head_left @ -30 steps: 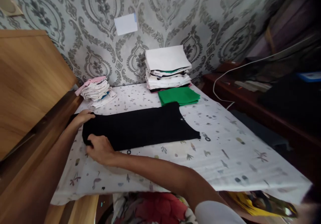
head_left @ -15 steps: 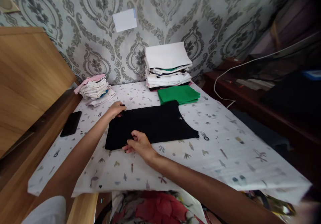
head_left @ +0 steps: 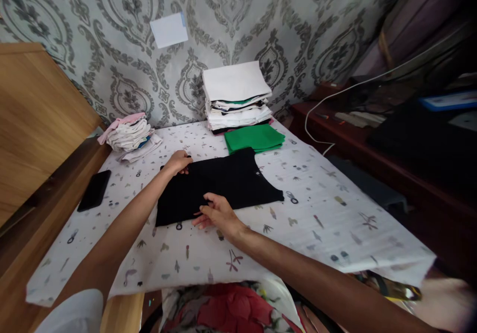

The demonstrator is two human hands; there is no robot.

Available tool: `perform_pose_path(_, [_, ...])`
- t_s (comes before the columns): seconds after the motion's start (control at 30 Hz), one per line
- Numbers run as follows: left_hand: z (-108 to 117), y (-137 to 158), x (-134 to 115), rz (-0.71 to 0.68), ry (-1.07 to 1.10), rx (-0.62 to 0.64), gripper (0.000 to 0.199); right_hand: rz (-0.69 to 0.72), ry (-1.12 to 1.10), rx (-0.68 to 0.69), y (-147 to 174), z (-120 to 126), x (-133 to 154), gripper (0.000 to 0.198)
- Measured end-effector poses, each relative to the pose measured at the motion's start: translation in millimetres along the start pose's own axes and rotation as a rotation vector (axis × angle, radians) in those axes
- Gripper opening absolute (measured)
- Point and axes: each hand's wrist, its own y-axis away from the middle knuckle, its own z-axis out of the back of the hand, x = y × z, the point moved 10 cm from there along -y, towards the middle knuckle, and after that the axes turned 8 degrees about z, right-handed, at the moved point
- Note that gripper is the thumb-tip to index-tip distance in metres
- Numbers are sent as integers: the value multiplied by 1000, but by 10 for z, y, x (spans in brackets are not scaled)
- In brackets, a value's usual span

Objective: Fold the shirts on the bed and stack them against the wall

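Note:
A black shirt (head_left: 219,179) lies folded lengthwise on the table, its curved neckline and a small pale label toward the right. At its far edge, near the left end, my left hand (head_left: 179,163) is closed with the cloth pinched in its fingers. Along the near edge my right hand (head_left: 218,216) has thumb and fingers bent around the border of the cloth; its fingertips are partly hidden. Just behind the shirt sits a folded green cloth (head_left: 255,138), close to the shirt's far right corner.
A tall stack of folded clothes (head_left: 236,82) stands against the patterned wall. Left of it is a smaller pile of pink and white clothes (head_left: 128,134). A black phone (head_left: 94,190) lies at the left on the printed tablecloth (head_left: 298,243). A white cable (head_left: 307,124) hangs at the right.
The view has swung a little to the right. Both hands have shifted slightly rightward along the shirt's edges, and the shirt remains flat on the table.

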Motion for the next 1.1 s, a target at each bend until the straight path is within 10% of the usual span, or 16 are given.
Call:
perform_pose_path(0.3, [-58,94,-87,-96,86,121,21,-118,-45,-77,62,161,-37,44])
perform_pose_path(0.47, [142,412,-229,-514,-147,-123,22,-156,-42,-103,105,135,-11,49])
perform_pose_path(0.7, [-390,502,-31,-632,-588,-111,57,-181,109,-75,153,215,0,43])
perform_pose_path(0.83, [-469,475,-1,-652,-611,-116,59,272,730,-64,198,185,482,43])
perform_pose_path(0.93, [-393,480,-4,-672,-527,-104,58,703,1140,54,346,-272,715,39])
perform_pose_path(1.1, [292,412,149,-570,-334,-364,46,737,1555,336,294,-804,356,16])
